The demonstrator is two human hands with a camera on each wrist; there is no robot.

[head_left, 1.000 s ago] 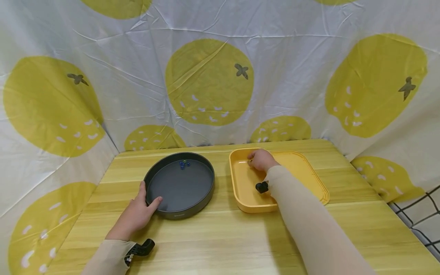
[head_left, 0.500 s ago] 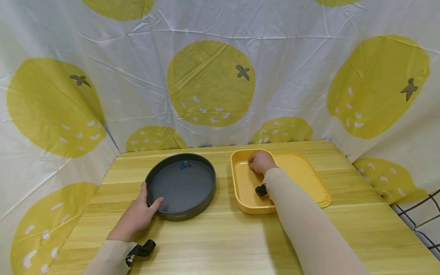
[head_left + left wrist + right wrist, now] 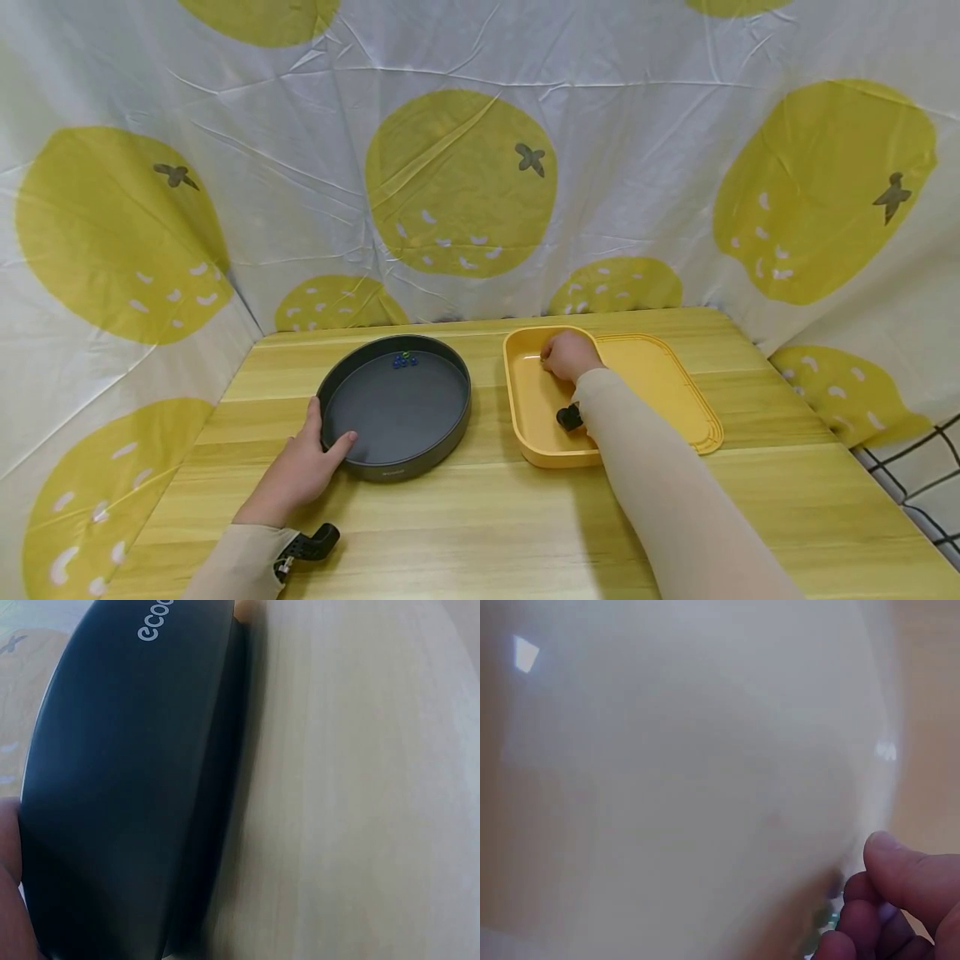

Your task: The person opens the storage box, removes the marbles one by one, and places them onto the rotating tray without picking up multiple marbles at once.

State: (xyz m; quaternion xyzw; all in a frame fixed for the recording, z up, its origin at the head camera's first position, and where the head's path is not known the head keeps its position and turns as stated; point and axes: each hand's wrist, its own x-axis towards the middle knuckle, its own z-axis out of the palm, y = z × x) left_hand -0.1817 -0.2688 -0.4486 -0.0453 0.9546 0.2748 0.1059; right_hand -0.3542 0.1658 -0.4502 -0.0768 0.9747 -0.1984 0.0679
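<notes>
At the left of the table is a round dark grey cake pan (image 3: 405,417) with several small blue marbles (image 3: 405,362) and a green one near its far side. My left hand (image 3: 295,471) holds its near left rim, thumb over the edge, fingers outside. The pan's wall (image 3: 127,765) fills much of the left wrist view. My right hand (image 3: 572,356) is down inside a yellow rectangular box (image 3: 525,400), fingers curled. In the right wrist view, several marbles (image 3: 821,919) lie at the fingertips. Whether one is pinched is hidden by the fingers.
A flat yellow lid (image 3: 660,383) lies to the right of the box, partly behind the right sleeve (image 3: 667,475). Behind the wooden table (image 3: 465,533) hangs a white curtain (image 3: 300,167) with yellow fruit prints. Black wire grid (image 3: 918,475) shows at the far right.
My right hand stays in the box, its fingers drawing in slightly further. The left hand keeps its hold and the pan stays put. The head view has shifted slightly.
</notes>
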